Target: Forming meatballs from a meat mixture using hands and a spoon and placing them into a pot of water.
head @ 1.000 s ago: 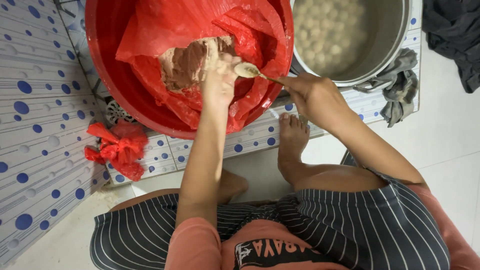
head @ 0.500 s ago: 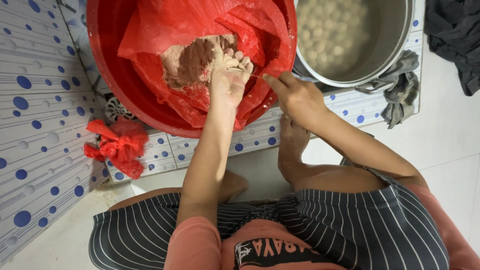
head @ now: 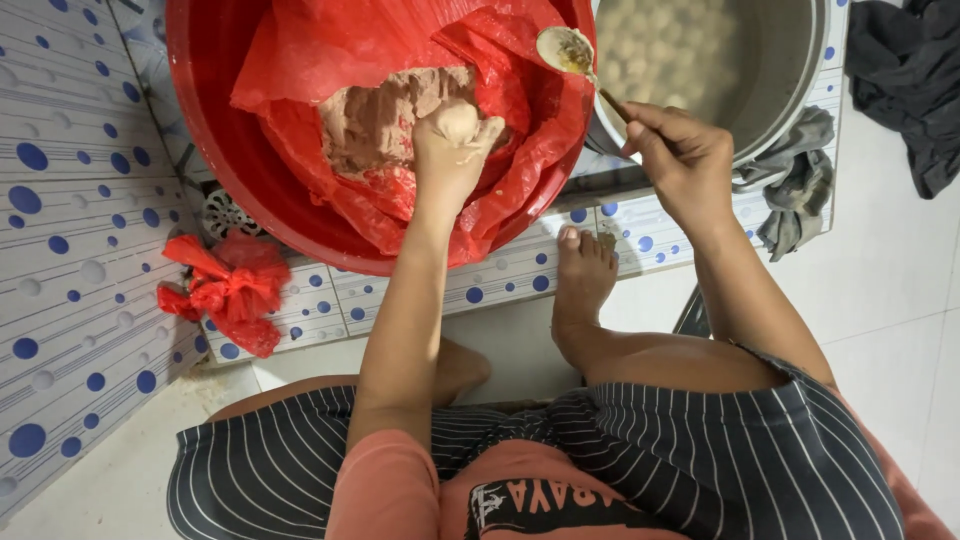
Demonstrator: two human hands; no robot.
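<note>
A big red basin (head: pixel 215 170) lined with a red plastic bag (head: pixel 330 60) holds a mound of pinkish-brown paste (head: pixel 375 125). My left hand (head: pixel 450 155) is inside the basin, fingers closed around a lump of the paste that bulges out at the top of the fist. My right hand (head: pixel 680 155) grips the handle of a metal spoon (head: pixel 565 48), whose bowl hovers over the basin's right rim, beside a metal pot (head: pixel 790 90) of pale round balls in water.
A crumpled red plastic scrap (head: pixel 225 290) lies on the blue-dotted tile ledge (head: pixel 60 260). A grey rag (head: pixel 795 190) hangs by the pot and dark cloth (head: pixel 910 70) lies at the right. My bare foot (head: pixel 585 270) rests against the ledge.
My right hand lifted the spoon away from my left hand, up toward the pot's rim. My left hand squeezed a fresh lump of paste up through the fist.
</note>
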